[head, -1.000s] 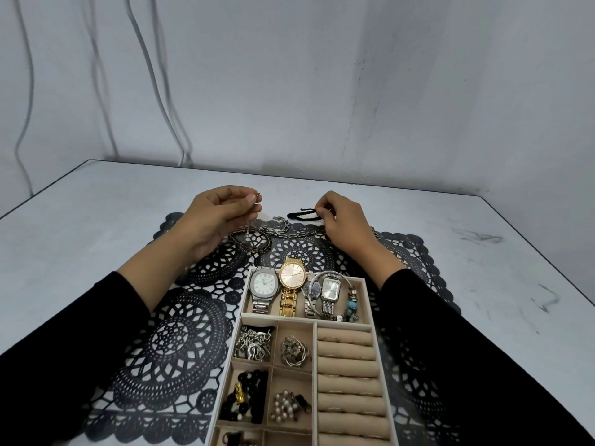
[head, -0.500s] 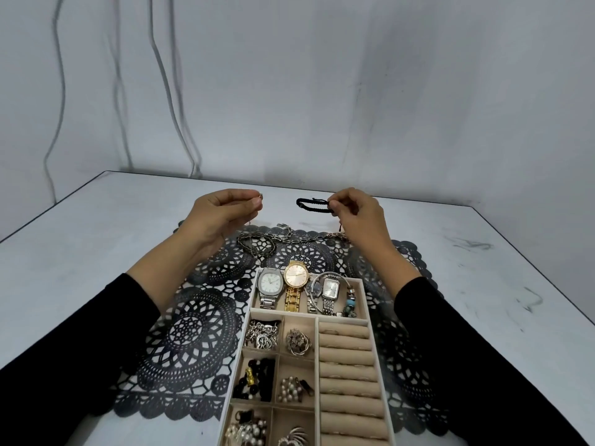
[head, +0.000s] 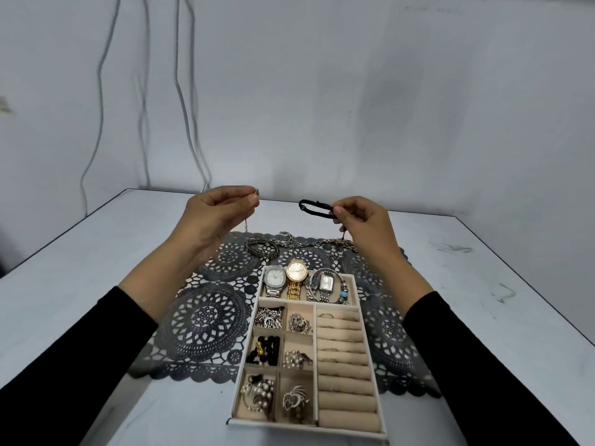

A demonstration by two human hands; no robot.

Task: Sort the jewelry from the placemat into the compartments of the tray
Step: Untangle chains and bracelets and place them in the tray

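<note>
My right hand (head: 360,220) pinches a black cord bracelet (head: 315,208) and holds it in the air above the far edge of the black lace placemat (head: 206,320). Raised to the same height, my left hand (head: 219,214) pinches a small silver piece (head: 256,191) at its fingertips, with a thin chain (head: 245,224) hanging below. Silver chain bracelets (head: 262,247) and a linked chain (head: 335,243) lie on the mat's far side. The beige tray (head: 372,358) holds three watches (head: 296,273) at the top, filled small compartments on the left and ring rolls on the right.
The mat and tray sit on a white table (head: 64,284) against a white wall. Cables (head: 180,91) hang down the wall at the back left. The table's right edge (head: 528,284) runs close beyond the mat.
Both hands have risen off the mat, the right lifting the black bracelet and the left lifting its small silver piece. The view has tilted so more of the tray shows.
</note>
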